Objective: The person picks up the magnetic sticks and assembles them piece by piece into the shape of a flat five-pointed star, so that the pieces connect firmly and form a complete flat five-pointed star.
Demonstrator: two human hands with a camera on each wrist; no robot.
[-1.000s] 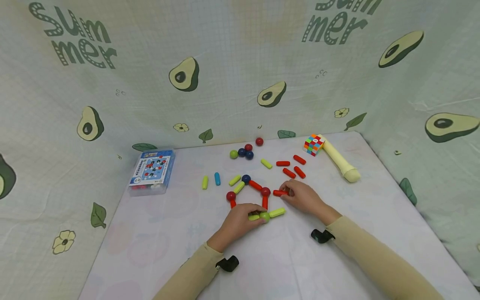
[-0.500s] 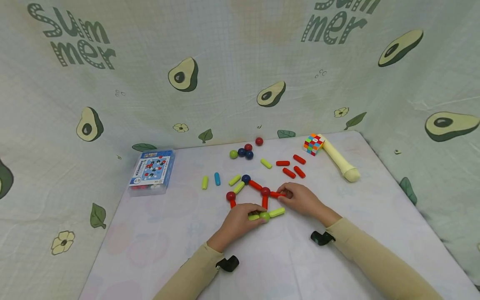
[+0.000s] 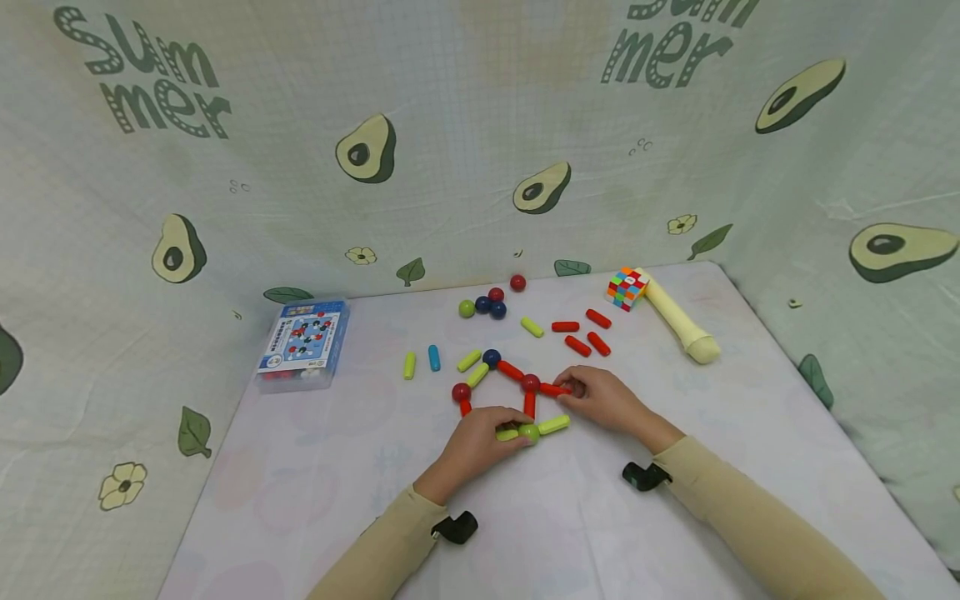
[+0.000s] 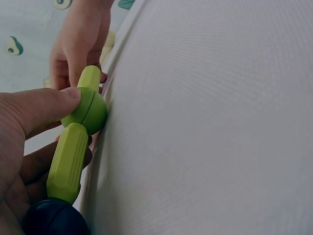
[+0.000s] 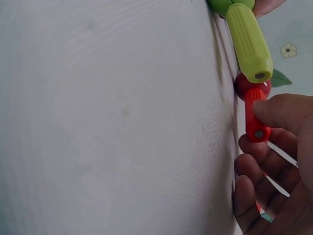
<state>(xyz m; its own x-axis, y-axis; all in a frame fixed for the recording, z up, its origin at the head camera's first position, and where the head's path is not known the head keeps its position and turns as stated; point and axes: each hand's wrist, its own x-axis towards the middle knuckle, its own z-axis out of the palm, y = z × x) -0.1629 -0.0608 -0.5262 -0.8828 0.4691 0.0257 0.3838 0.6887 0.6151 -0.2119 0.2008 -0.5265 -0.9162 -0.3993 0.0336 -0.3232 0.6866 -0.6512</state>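
Observation:
My left hand (image 3: 483, 437) holds a green ball (image 4: 95, 110) at the near corner of a ring of magnetic rods and balls. Its thumb lies on that ball, with part of the ring hidden under the hand. A yellow-green rod (image 3: 555, 424) sticks out rightward from the green ball. In the left wrist view another yellow-green rod (image 4: 67, 161) links it to a dark blue ball (image 4: 56, 218). My right hand (image 3: 600, 398) pinches a red magnetic rod (image 5: 256, 117) between thumb and fingers. The rod's far end touches the red ball (image 3: 530, 383) at the ring's right corner.
Loose red rods (image 3: 577, 346) lie behind the right hand. A cluster of balls (image 3: 483, 305) sits at the back. Left of the ring are a blue rod (image 3: 434, 358) and a boxed set (image 3: 303, 346). A puzzle cube (image 3: 627, 289) and pale yellow cylinder (image 3: 681, 321) stand back right.
My right hand has moved slightly left, bringing the red rod from apart to touching the red ball. My left hand has kept its place on the green ball.

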